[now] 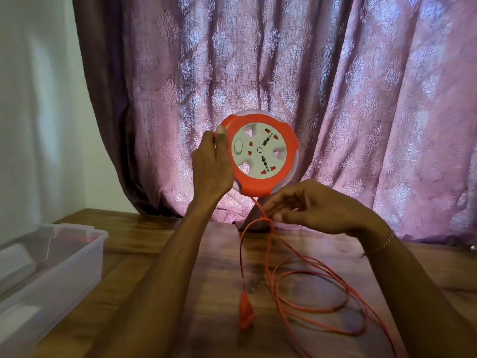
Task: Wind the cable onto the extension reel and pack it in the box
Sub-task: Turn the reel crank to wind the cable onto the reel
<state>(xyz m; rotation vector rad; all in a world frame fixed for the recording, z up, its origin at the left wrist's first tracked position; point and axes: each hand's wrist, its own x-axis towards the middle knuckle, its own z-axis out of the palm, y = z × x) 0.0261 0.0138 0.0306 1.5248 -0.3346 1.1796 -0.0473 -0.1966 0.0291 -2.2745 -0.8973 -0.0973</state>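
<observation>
Left hand (211, 164) grips the left rim of the extension reel (263, 156), fingers curled round its edge, holding it in the air above the wooden table (144, 244) in front of the curtain (361, 86). Right hand (309, 208) pinches the orange cable (268, 228) just below the reel's bottom edge, where it exits.

Most of the cable is not wound: loose overlapping loops lie on the table to the right, and the plug (245, 313) hangs on a separate strand near the table surface.

Risks, as judgement:
- Loops cross each other, so a fast pull could cinch a knot before it reaches the reel.
- The plug could swing and snag in the coils.
- One-handed rim grip means the reel may twist or slip under cable tension.

Orientation: the reel's socket face points at the camera, disc upright, spin axis roughly along the view line. Cable runs downward from the reel.

Clear plastic box (51, 259) sits at far left on the table, open, well apart from the reel.
</observation>
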